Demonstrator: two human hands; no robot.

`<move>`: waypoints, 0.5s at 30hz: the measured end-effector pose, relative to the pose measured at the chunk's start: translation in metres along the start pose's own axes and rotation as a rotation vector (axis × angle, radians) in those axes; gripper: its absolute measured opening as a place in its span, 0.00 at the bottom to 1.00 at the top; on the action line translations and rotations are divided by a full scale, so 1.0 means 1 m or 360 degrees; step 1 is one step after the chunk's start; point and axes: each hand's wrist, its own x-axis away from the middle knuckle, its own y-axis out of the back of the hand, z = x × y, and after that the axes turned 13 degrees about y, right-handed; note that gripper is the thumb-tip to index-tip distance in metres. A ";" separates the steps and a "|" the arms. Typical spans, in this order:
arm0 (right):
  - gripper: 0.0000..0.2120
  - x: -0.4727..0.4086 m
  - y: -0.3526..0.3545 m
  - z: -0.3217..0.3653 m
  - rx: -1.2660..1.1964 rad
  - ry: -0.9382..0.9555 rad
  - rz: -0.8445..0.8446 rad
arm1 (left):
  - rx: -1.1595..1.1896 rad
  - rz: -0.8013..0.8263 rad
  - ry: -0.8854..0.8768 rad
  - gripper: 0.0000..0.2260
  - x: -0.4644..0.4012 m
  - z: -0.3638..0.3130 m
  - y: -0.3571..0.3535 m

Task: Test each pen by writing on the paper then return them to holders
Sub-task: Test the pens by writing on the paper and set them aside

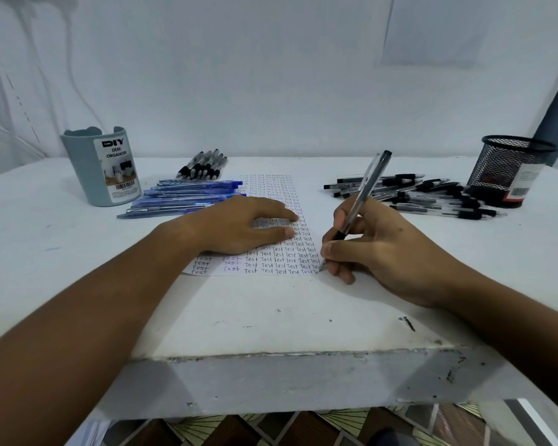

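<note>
White table (271, 317) against pale wall (271, 75); patterned floor (271, 429), perhaps tiled.

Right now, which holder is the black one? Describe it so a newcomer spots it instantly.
Start at the white table and go to its far right corner. There, behind the heap of black-capped clear pens, stands the black wire-mesh cup. Unlike the solid grey plastic desk organizer at far left, it is see-through mesh.

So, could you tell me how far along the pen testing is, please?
Done: the paper is nearly filled with "Test". In hand: the right hand writes with a pen while the left hand presses the sheet. Left: both holders, grey and mesh, look empty; pens still lie in piles.
</note>
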 end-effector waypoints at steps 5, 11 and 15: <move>0.14 -0.001 0.000 -0.001 -0.0025 -0.0003 0.0008 | 0.0013 0.0014 0.0025 0.26 0.001 0.000 0.001; 0.13 0.000 0.002 -0.005 -0.0056 0.0016 -0.0056 | 0.0008 0.0012 0.0027 0.25 0.001 -0.001 0.001; 0.13 0.000 0.001 -0.005 0.0051 0.0049 -0.0017 | 0.0007 -0.0001 0.0022 0.24 0.000 0.000 0.001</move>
